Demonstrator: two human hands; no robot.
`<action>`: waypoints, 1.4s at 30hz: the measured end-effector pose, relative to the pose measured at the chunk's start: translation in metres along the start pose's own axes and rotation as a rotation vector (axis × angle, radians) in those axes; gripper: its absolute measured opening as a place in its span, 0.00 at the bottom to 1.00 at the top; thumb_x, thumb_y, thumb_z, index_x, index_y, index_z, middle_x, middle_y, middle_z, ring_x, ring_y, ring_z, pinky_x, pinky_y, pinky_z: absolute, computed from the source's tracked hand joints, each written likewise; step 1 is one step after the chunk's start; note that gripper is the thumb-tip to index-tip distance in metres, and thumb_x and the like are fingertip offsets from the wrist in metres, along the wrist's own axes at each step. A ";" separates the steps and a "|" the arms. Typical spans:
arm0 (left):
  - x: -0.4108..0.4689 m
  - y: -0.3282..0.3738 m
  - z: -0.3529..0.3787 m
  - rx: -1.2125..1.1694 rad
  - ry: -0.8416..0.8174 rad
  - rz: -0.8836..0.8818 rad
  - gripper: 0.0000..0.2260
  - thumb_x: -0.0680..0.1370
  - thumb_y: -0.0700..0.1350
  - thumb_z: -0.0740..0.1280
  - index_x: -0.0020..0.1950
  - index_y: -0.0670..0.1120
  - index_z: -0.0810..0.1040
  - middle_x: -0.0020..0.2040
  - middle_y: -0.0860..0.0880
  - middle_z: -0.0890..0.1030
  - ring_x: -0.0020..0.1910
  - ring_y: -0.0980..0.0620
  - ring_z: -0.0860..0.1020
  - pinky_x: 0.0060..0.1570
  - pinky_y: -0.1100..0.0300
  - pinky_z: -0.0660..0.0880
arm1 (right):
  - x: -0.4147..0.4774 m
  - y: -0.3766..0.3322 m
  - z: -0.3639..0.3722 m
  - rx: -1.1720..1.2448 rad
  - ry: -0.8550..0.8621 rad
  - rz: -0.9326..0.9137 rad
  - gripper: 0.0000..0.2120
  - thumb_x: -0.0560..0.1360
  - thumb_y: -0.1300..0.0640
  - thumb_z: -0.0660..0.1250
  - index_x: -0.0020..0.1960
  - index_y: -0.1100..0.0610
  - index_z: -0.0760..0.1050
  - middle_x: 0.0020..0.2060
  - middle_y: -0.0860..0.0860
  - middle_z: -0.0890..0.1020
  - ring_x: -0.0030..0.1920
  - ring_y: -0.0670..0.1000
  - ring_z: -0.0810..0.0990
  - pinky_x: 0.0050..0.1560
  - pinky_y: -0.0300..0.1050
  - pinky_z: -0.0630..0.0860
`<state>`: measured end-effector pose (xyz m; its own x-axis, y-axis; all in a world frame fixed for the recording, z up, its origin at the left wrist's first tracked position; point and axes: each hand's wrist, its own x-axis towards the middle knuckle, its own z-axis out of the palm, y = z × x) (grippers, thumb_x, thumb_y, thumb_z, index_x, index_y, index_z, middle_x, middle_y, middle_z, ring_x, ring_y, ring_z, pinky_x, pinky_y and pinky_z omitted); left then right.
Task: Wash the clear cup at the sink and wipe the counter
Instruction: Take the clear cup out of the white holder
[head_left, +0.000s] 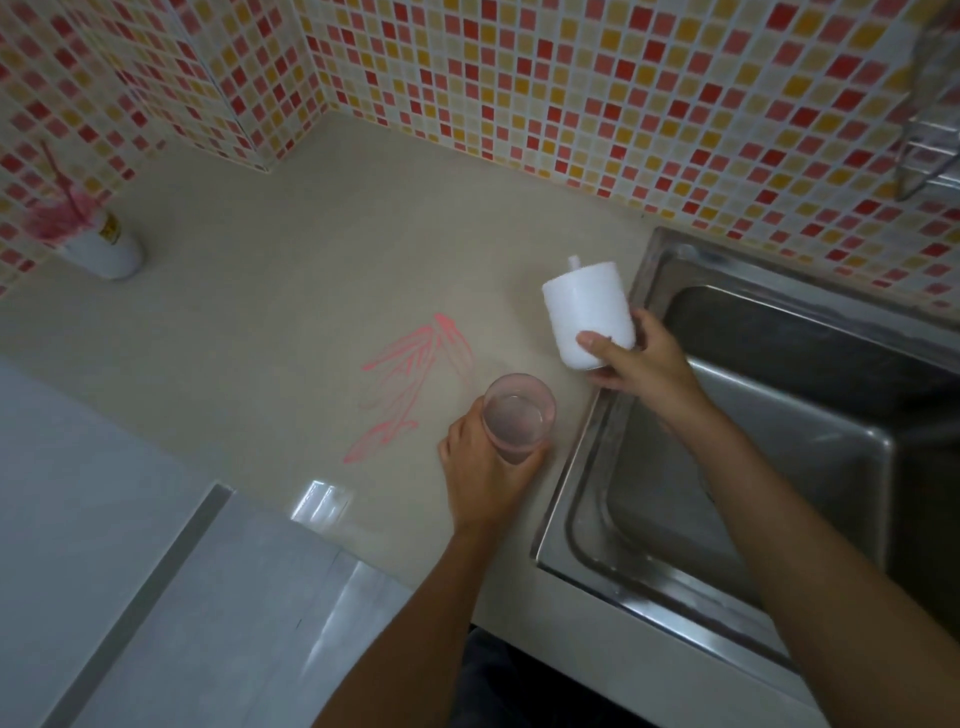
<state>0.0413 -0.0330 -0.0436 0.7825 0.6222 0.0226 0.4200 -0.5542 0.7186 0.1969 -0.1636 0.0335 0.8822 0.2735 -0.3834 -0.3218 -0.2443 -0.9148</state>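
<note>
Gripped the cup (518, 415) low round its wall with the left hand (480, 467), upright over the counter (285, 322) just beside the sink (779, 415). Clasped a tilted bottle (587, 312) by its base in the right hand (639, 358). Judged the cup stiff, smooth, slippery once wet, weighted by pinkish liquid, best held mid-wall; counted one cup, one stain (410, 379), two bottles including the far bottle (111, 254).

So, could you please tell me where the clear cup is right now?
In the head view, the clear cup is centre frame, gripped by the left hand, between the pink streaks and the sink.
</note>
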 end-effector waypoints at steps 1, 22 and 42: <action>0.000 0.000 0.000 0.002 0.003 0.003 0.38 0.65 0.65 0.73 0.68 0.51 0.67 0.62 0.50 0.76 0.59 0.48 0.73 0.61 0.51 0.69 | 0.001 0.008 0.003 -0.044 -0.003 -0.016 0.37 0.63 0.51 0.80 0.68 0.52 0.67 0.61 0.52 0.78 0.54 0.51 0.81 0.47 0.49 0.82; 0.001 0.003 -0.001 -0.060 0.030 0.027 0.36 0.63 0.66 0.71 0.66 0.54 0.67 0.60 0.52 0.77 0.57 0.49 0.76 0.57 0.59 0.64 | 0.001 0.053 0.027 -0.335 -0.016 -0.311 0.44 0.63 0.48 0.79 0.73 0.47 0.60 0.68 0.47 0.73 0.68 0.48 0.71 0.67 0.55 0.70; -0.043 0.056 0.030 -0.382 -0.412 0.331 0.34 0.67 0.56 0.75 0.68 0.49 0.68 0.62 0.52 0.75 0.62 0.55 0.75 0.64 0.53 0.73 | -0.176 0.189 -0.114 -1.079 0.333 0.119 0.41 0.75 0.30 0.40 0.78 0.54 0.40 0.78 0.52 0.47 0.77 0.51 0.42 0.73 0.53 0.33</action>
<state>0.0451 -0.1075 -0.0250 0.9865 0.1474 0.0715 -0.0072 -0.3973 0.9177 0.0201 -0.3641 -0.0569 0.9653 -0.0267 -0.2597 -0.0875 -0.9703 -0.2255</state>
